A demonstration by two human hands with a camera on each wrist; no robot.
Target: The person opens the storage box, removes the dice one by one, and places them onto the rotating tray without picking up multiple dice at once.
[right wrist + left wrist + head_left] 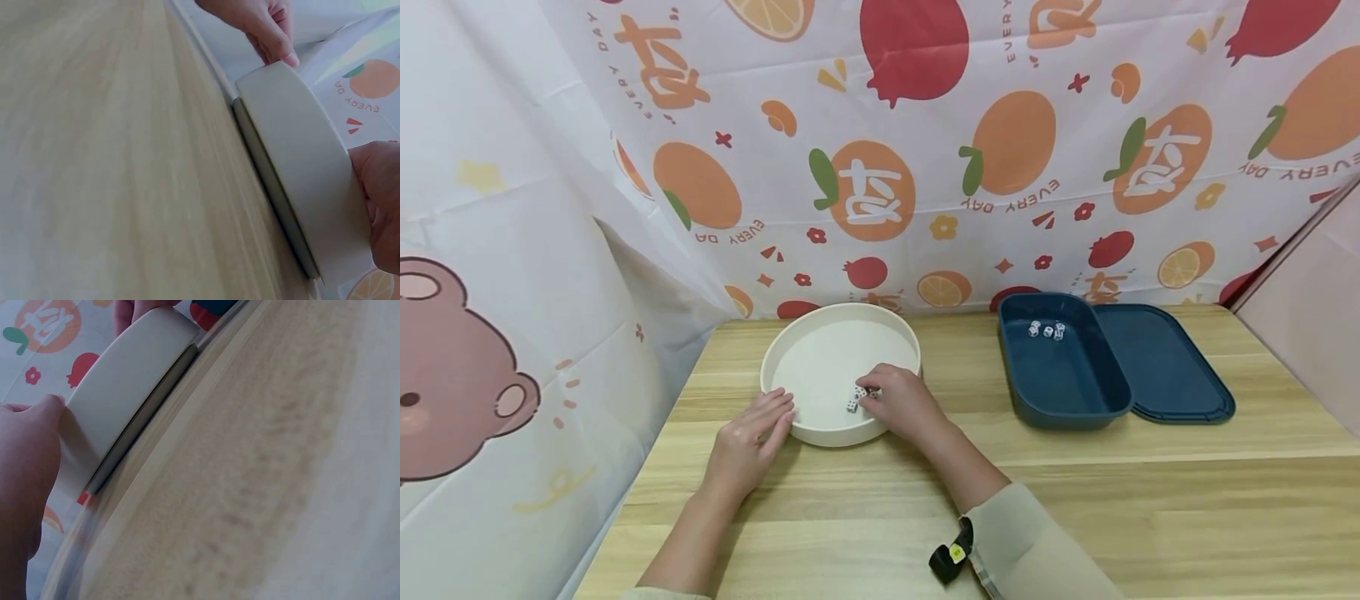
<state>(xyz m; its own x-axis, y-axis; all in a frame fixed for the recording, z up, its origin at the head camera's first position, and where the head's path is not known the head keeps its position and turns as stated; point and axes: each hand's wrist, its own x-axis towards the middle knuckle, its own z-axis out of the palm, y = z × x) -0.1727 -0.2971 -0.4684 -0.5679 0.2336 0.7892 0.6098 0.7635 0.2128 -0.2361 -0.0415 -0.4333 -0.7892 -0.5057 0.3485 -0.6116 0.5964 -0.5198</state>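
A round cream tray (pixel 805 350) with a raised rim sits on the wooden table. Inside it, near the front, are a few small white dice with dark pips, one die (pixel 852 407) lying just left of the others. My right hand (pixel 901 402) reaches over the tray's right rim, thumb and fingertips pinching around dice. My left hand (pixel 748 437) rests on the front left rim, fingers extended over the edge. In the left wrist view the left thumb (pixel 50 409) touches the tray's outer wall (pixel 125 369). The dice are hidden in both wrist views.
To the right stands a dark blue rectangular container (pixel 1030 375) with several white dice (pixel 1048 332) at its far end. Its flat blue lid (pixel 1165 358) lies beside it. A fruit-print cloth (pixel 940 258) hangs behind the table (pixel 1150 500). A black strap (pixel 951 554) is at the right sleeve.
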